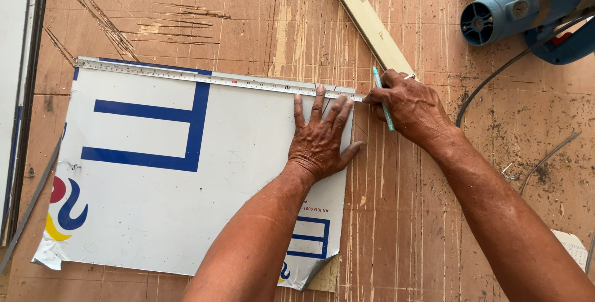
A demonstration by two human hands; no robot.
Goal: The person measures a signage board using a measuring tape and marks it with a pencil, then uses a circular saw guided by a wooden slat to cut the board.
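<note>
My left hand (pixel 319 138) presses flat, fingers spread, on the thin, probably slippery white sheet (pixel 186 172) lying on the surface (pixel 403 215), pinning the ruler (pixel 204 77); my right hand (pixel 409 107) pinches a pencil (pixel 383 99).

a scratched brown plywood bench (pixel 248 23) carries a white printed panel (pixel 155 203) at centre-left, a pale wooden strip (pixel 365 20) toward twelve o'clock, a blue power tool (pixel 527 11) at two o'clock.

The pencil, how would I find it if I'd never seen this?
Find the big white sheet with blue lines on the wooden table. At its top right corner, the right hand holds the pencil. It's thin and teal, unlike the metal ruler.
</note>
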